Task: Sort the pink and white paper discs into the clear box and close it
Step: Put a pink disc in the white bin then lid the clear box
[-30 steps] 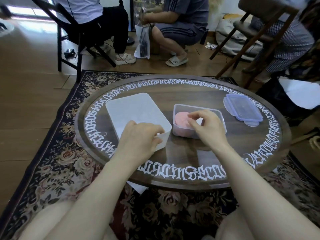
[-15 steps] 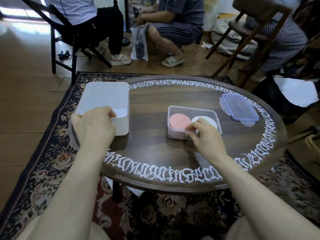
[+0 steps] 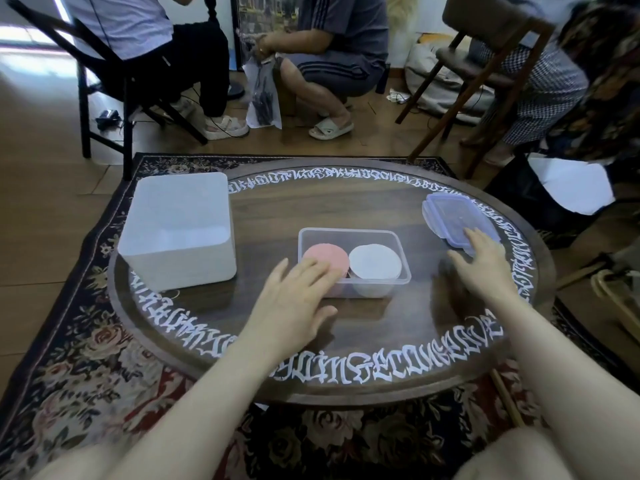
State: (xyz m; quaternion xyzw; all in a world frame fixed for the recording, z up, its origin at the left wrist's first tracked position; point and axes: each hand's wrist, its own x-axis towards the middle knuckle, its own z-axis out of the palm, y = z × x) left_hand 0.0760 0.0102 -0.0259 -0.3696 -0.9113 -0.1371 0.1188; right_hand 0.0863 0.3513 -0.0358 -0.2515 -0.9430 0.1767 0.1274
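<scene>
Here we are holding our left hand (image 3: 294, 299) flat and relaxed, gripping nothing, at the near left corner of the clear box (image 3: 353, 237), where the pink discs (image 3: 327, 258) and white discs (image 3: 375, 262) are sitting side by side. Our right hand (image 3: 479, 268) is reaching with straight fingers onto the near edge of the lid (image 3: 450, 216) (lying on the round table (image 3: 277, 216), right of the box).

In front of me the round dark brown wooden table (image 3: 277, 216) carries a ring of white ornate lettering. The clear plastic box (image 3: 353, 233) holds a pink paper disc stack (image 3: 329, 256) beside a white paper disc stack (image 3: 374, 263). The rectangular lid (image 3: 450, 213) looks bluish (faintly so), the big plastic bin (image 3: 180, 230) plain white, and the dark rug (image 3: 86, 341) floral, red and cream.
</scene>
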